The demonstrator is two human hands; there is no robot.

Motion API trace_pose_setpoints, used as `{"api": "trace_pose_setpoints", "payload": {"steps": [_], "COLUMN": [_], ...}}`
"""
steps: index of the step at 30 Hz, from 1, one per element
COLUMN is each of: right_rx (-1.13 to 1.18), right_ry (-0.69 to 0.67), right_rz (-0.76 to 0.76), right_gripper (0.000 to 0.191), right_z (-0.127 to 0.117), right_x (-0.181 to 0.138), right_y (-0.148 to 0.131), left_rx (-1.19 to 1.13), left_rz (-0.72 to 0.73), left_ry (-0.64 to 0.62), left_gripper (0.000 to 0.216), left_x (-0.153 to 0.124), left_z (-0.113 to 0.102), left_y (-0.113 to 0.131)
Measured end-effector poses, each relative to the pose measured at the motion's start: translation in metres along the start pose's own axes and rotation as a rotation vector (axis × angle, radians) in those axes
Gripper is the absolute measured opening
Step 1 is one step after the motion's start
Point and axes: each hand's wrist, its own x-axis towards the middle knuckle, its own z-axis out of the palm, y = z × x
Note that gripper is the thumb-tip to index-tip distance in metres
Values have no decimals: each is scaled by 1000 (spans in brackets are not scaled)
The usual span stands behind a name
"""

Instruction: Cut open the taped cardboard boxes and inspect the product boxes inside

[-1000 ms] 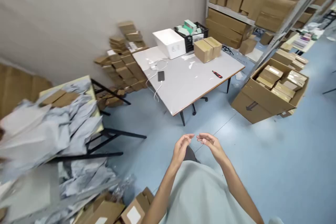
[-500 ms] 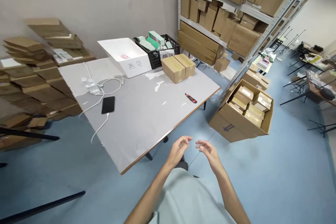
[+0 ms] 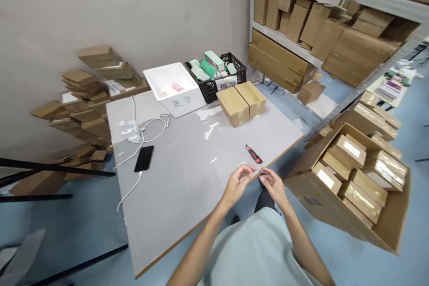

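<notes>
My left hand (image 3: 239, 182) is just over the front edge of the grey table (image 3: 167, 214), fingers loosely curled and thumb apart, with nothing visible in it. My right hand (image 3: 273, 185) faces it, its fingers bent inward and slightly parted; I see nothing held there either. Their fingertips almost meet. Nearest to both is a red and black utility knife (image 3: 254, 154), lying on the table just beyond the fingers. Farther back, two taped cardboard boxes (image 3: 239, 105) stand side by side.
A white bin (image 3: 187, 103) and a black crate (image 3: 211, 91) of small packages stand at the back. A phone (image 3: 144, 159) and white cables lie left. To the right are a large carton (image 3: 321, 203) of boxes and a metal shelf (image 3: 284, 44). Flattened cardboard (image 3: 87, 107) is piled left.
My view has moved closer to the table and the large carton. Both hands have come from in front of the table to its edge, near the knife, and their fingertips are closer together.
</notes>
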Motion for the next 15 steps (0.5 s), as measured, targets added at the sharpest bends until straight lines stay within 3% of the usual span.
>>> {"api": "trace_pose_setpoints", "payload": {"steps": [4, 8, 11, 15], "right_rx": [-131, -377, -595, -866], "right_ry": [-170, -283, -278, -206], "right_rz": [-47, -263, -354, -328], "right_gripper": [66, 69, 93, 129], "right_z": [-11, -20, -21, -8], "right_x": [119, 237, 326, 435], "right_y": [-25, -61, -73, -69], "left_rx": [58, 74, 56, 44], "left_rz": [-11, -78, -100, -141], "left_ry": [198, 333, 359, 343], "left_gripper": [34, 46, 53, 56], "left_x": [73, 128, 158, 181], "left_z": [3, 26, 50, 74], "left_y": [15, 26, 30, 35]}}
